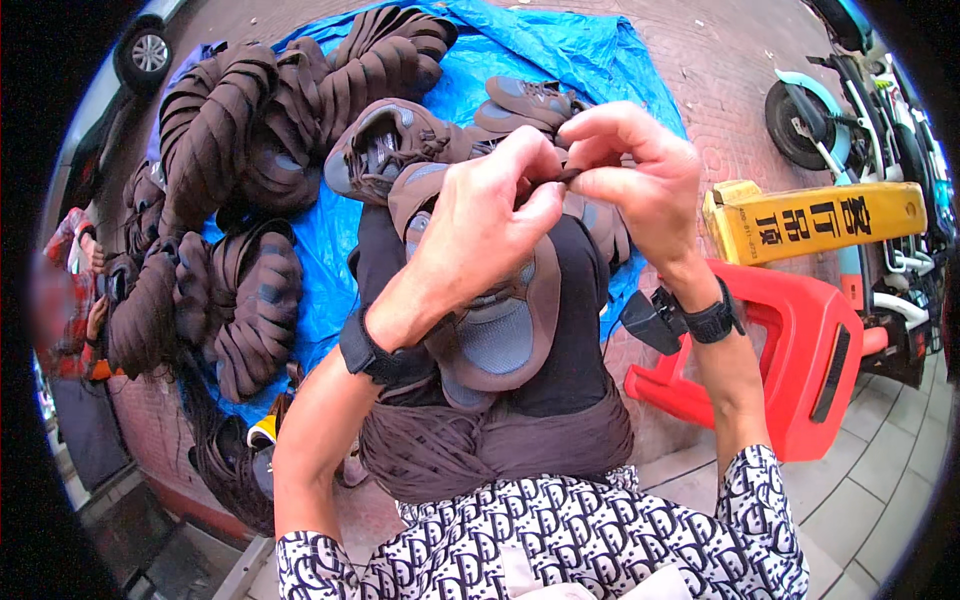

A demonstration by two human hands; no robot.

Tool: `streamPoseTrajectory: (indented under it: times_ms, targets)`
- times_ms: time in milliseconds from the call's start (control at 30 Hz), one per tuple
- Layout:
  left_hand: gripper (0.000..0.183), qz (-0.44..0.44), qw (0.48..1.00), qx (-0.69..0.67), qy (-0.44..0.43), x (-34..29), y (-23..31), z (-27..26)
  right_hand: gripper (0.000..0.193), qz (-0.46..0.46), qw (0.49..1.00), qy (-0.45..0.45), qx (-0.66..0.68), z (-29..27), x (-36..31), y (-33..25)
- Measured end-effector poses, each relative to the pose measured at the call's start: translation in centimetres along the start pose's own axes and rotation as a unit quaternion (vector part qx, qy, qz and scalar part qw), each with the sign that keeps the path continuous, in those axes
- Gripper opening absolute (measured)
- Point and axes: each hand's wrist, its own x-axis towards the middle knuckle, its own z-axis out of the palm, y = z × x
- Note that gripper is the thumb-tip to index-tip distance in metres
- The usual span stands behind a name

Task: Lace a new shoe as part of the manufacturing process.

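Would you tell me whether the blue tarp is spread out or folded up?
Spread out: the tarp lies open on the ground, wrinkled, with shoes and brown bundles lying on it.

Both bare forearms rise from the lower edge and lean toward each other, the left from the lower left and the right from the lower right, each with a dark band at the wrist and a patterned sleeve at the elbow. The left hand (480,235) shows its back to the camera, its fingers (535,205) curled and pinched together at the tips. The right hand (640,175) arches over from the other side, its fingers (590,125) bent down so thumb and forefinger meet those of the left hand, almost touching.
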Motion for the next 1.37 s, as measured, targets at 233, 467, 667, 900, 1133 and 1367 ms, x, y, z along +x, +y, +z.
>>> streamPoseTrajectory:
  times_ms: [233,467,667,900,1133,1367]
  targets:
    - [0.013,-0.196,0.969,-0.139,-0.051,0.1,-0.7,-0.2,0.025,0.160,0.902,0.139,0.376,0.7,0.6,3.8]
    - [0.046,-0.056,0.978,0.201,-0.032,-5.7,-2.0,-7.5,0.024,-0.029,0.964,-0.001,-0.263,-0.5,0.6,3.7]
    - [0.083,0.000,0.946,0.288,-0.147,-13.8,-2.5,-6.7,0.042,-0.255,0.899,-0.194,-0.299,7.9,-7.7,-2.6]
    - [0.060,0.026,0.924,0.378,-0.044,-13.8,-4.5,-4.1,0.035,-0.164,0.855,-0.252,-0.423,5.9,-5.3,2.4]
    - [0.011,0.093,0.934,0.334,0.092,-7.8,-6.9,-3.4,0.042,-0.220,0.844,-0.134,-0.471,9.9,-6.0,1.0]
    - [0.012,0.047,0.958,0.276,0.066,-11.6,-6.6,-3.8,0.033,-0.237,0.796,-0.138,-0.540,11.5,-4.7,1.8]
